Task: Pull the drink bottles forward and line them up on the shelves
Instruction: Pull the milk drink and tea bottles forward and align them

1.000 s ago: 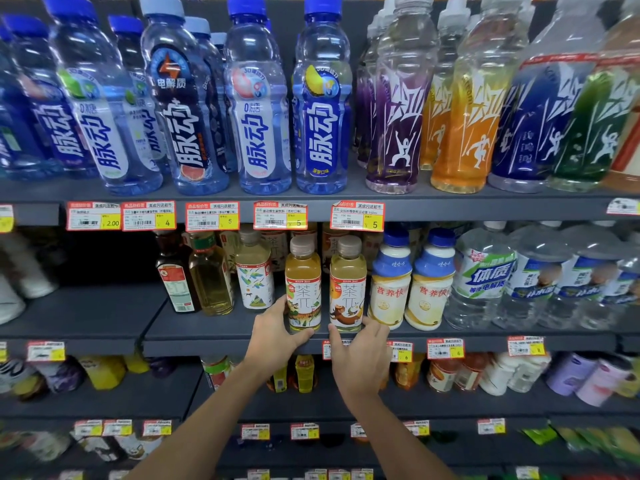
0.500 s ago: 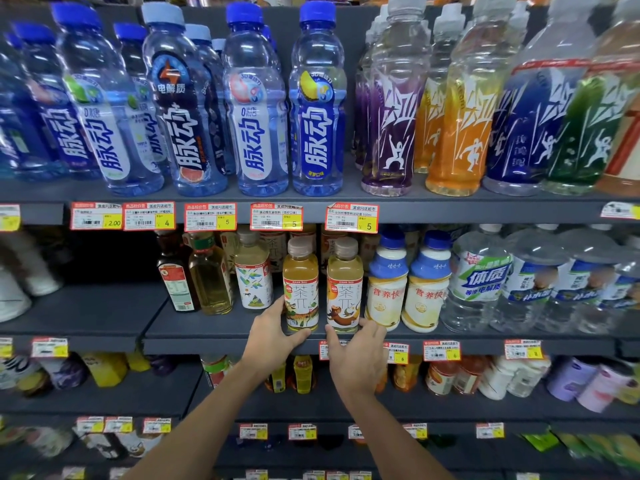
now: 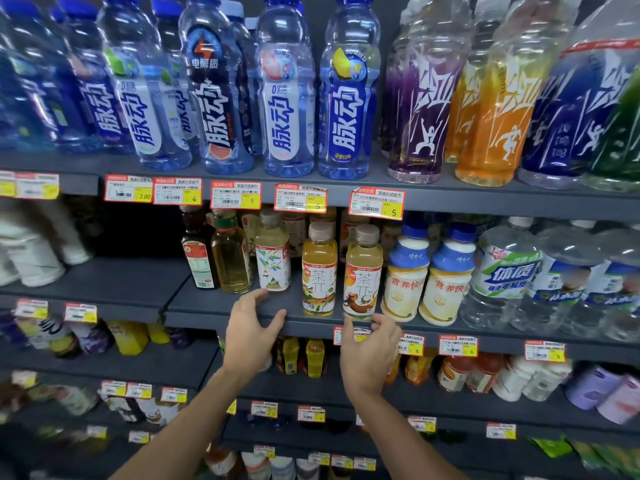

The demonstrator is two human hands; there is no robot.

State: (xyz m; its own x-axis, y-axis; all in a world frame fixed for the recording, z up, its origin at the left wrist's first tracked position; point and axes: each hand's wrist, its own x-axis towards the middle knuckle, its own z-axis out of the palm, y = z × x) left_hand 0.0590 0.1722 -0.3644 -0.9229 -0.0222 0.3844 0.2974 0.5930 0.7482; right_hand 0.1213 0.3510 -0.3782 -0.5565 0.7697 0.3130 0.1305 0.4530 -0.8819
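Observation:
Two yellow tea bottles stand side by side at the front edge of the middle shelf [image 3: 221, 308]: the left tea bottle [image 3: 319, 271] and the right tea bottle [image 3: 363, 275]. My left hand [image 3: 251, 329] hovers open at the shelf edge, left of them and just below a white-labelled tea bottle [image 3: 273, 259] that stands further back. My right hand [image 3: 369, 351] is open just below the right tea bottle, fingertips near its base, holding nothing. A pale green bottle [image 3: 230, 254] and a dark bottle [image 3: 197, 254] stand further back on the left.
Two white-and-blue milk drink bottles [image 3: 405, 275] and clear electrolyte water bottles [image 3: 502, 275] fill the shelf to the right. Large blue bottles [image 3: 287, 88] and coloured sports drinks [image 3: 491, 98] line the top shelf. Price tags [image 3: 376, 203] hang on shelf edges. Lower shelves hold small bottles.
Both hands have let go of the two tea bottles and dropped slightly. My left hand has shifted left, away from the left tea bottle, fingers now spread.

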